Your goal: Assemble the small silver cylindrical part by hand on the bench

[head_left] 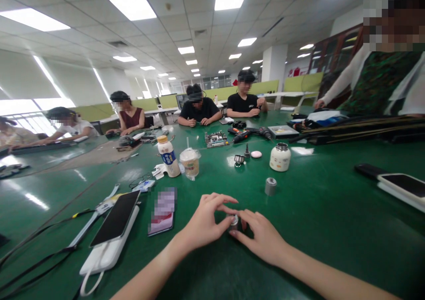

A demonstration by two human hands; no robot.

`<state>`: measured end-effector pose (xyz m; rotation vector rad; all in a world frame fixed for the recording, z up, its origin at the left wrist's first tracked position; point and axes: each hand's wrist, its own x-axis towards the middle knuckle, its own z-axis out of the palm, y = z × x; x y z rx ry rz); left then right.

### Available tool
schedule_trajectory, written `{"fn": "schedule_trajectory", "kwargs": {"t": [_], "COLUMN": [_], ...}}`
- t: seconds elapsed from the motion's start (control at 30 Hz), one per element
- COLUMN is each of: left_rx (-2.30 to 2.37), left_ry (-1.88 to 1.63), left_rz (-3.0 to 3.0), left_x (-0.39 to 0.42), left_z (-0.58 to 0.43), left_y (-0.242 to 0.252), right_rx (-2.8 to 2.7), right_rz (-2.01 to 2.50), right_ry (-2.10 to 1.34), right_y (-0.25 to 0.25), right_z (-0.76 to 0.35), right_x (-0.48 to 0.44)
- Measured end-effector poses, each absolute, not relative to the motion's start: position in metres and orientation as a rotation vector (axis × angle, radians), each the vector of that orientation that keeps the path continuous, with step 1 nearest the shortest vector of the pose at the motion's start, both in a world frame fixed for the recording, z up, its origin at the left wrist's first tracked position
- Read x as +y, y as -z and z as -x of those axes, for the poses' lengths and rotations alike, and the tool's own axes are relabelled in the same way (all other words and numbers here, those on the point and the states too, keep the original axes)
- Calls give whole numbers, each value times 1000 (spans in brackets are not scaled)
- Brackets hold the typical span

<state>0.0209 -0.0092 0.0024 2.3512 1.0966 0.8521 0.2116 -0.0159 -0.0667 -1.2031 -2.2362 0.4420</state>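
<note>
A small metal part (pixel 234 221) is held between both hands just over the green table (pixel 315 229), low in the middle of the view. It is pinched from one side by the fingertips of the left hand (pixel 206 222) and from the other by the thumb and forefinger of the right hand (pixel 262 238), so both hands are closed on it. Most of the part is hidden by the fingers, and it cannot be told whether it rests on the table or is lifted just clear. Beyond the hands and apart from them, a grey cap (pixel 270 186) stands upright. A white jar (pixel 280 157) with an open mouth is set farther back. To the left, a phone (pixel 116 218) lies on a power bank (pixel 99 260), and a cup (pixel 190 162) and a bottle (pixel 168 156) stand behind it. Other people are seated along the far side. The likeliest mishap is judged to be a slip. The part is small and looks smooth, it is gripped only at the fingertips, and an uneven squeeze or twist could let it spring free. On so glossy a surface it could roll off among the nearby things or towards the edge. The phone could also be nudged by the left forearm, which lies close beside it.
</note>
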Motion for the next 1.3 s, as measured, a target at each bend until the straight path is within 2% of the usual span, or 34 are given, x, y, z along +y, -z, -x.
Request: {"fn": "schedule_trajectory", "kwargs": {"t": [0.3, 0.47, 0.6, 0.93, 1.3], "left_rx": [1317, 1480, 1496, 1232, 1160], "left_ry": [-1201, -962, -909, -1023, -880], "left_rz": [-2153, -2185, -2212, -2208, -2274], "left_x": [15, 41, 46, 4, -10], "left_z": [-7, 17, 21, -16, -25], "left_y": [9, 40, 53, 6, 0], "right_rx": [-2231, -2237, -2240, -2237, -2152], "right_rz": [1211, 1232, 1227, 1204, 1171], "right_ry": [-473, -486, -480, -470, -492], "right_y": [66, 64, 63, 63, 64], "right_z": [-211, -212, -213, -211, -211], "right_x": [-16, -16, -17, -17, -19]}}
